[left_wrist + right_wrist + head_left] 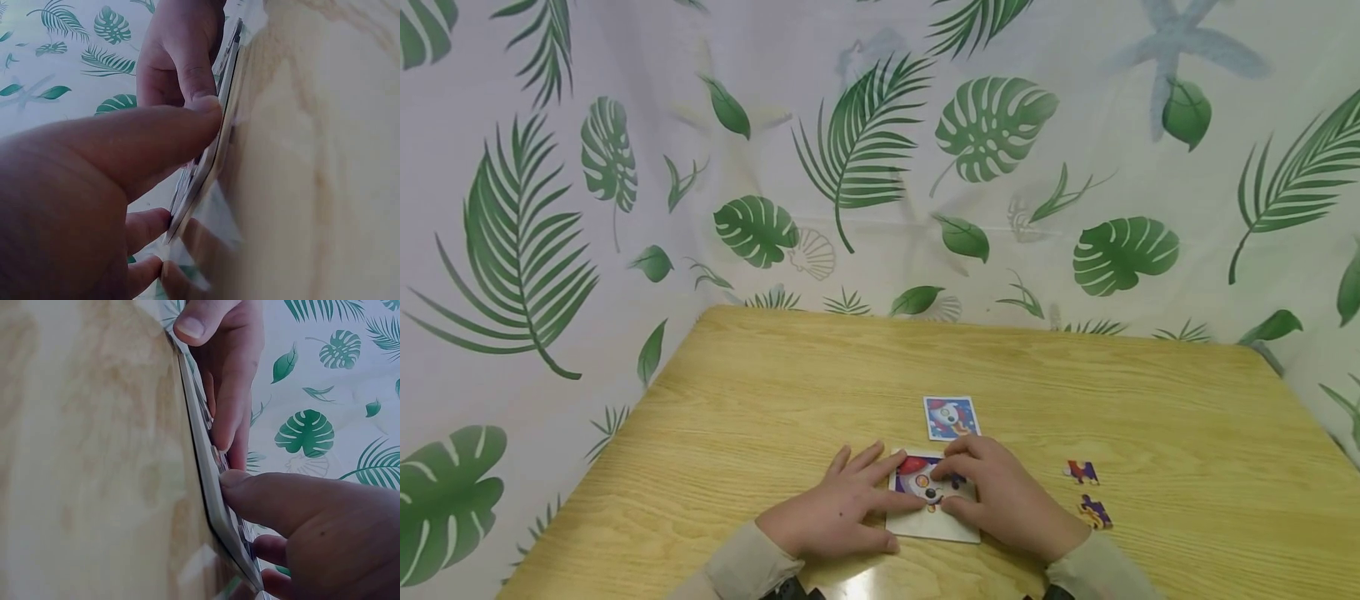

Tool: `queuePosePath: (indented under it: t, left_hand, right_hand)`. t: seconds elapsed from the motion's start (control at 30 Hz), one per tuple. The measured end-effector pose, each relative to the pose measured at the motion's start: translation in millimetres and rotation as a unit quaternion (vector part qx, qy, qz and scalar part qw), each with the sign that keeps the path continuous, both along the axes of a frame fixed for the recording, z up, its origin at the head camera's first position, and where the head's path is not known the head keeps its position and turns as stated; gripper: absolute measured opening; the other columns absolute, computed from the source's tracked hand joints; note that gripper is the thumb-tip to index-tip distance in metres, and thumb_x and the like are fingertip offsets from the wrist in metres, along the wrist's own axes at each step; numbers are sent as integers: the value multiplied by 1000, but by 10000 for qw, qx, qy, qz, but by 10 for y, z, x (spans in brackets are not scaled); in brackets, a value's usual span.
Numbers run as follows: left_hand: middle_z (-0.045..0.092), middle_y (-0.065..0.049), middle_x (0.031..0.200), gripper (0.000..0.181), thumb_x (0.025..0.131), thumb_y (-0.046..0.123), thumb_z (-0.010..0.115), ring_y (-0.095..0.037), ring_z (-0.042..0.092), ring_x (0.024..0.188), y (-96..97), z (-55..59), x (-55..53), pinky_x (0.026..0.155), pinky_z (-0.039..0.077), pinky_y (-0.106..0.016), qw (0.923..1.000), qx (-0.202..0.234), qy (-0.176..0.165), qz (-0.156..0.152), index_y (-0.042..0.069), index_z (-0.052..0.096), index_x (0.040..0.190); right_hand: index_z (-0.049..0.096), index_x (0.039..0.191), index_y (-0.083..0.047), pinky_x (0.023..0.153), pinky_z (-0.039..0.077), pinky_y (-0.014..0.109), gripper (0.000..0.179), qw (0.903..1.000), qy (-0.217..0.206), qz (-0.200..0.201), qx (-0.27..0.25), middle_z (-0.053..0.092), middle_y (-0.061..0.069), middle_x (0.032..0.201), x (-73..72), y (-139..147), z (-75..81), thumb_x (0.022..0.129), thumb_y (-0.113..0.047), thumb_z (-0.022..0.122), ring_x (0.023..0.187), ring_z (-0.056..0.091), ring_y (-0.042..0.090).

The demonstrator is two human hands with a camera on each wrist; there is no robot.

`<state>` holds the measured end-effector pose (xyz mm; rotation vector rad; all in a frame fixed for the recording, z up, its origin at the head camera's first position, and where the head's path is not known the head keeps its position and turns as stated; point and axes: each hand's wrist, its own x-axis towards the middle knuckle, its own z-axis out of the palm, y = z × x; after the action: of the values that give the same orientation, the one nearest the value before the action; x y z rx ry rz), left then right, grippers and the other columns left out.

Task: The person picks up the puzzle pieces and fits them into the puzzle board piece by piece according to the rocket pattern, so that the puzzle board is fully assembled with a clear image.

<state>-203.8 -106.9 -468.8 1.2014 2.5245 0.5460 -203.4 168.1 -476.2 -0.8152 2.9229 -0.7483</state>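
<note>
A: What does the head view give of the place?

B: A yellowish wood-grain tabletop (790, 383) against a pale cloth (662, 50) printed with green leaves, shells and starfish. A small picture card (951, 414) lies just beyond a puzzle board (925, 527); a red and purple piece (1082, 472) and a yellow and purple piece (1096, 512) lie apart from it, to the right.

A: And the hands?

B: The left hand (850, 512) is spread, fingers fairly straight, touching the board's left side. The right hand (1000, 492) rests bent fingertips on the other side, thumb and forefinger parted. I see neither grip wrapped round anything. The hands cover part of the picture, and the lower edge cuts off the pale sleeves (748, 562).

A: The left wrist view?

B: The board shows edge-on above a shiny surface, the left thumb crossing in front. Its picture can't be read.

A: And the right wrist?

B: Edge-on again, the right thumb at the board's upper face. The other fingertips are partly hidden behind it; the dim light blurs the pieces.
</note>
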Motion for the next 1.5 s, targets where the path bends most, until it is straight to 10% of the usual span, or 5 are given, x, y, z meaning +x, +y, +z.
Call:
queuePosePath:
  t: [1.03,1.5]
  left_hand:
    - [14,-3,169,68,94,49,67,-24,8,154,18,-4,19,119,5,-62,9990,96,-60,428,38,40,155]
    - [12,-4,169,65,98,46,64,-25,7,155,-11,-20,12,118,5,-64,9993,84,77,342,41,37,157]
  right_hand:
    - [70,119,-31,106,44,52,28,9993,-363,-85,-77,52,-5,136,1,126,28,92,-34,75,129,50,23]
    - [70,119,-23,102,42,62,27,9979,-214,-591,-175,53,10,140,-33,728,176,93,-29,74,129,48,40]
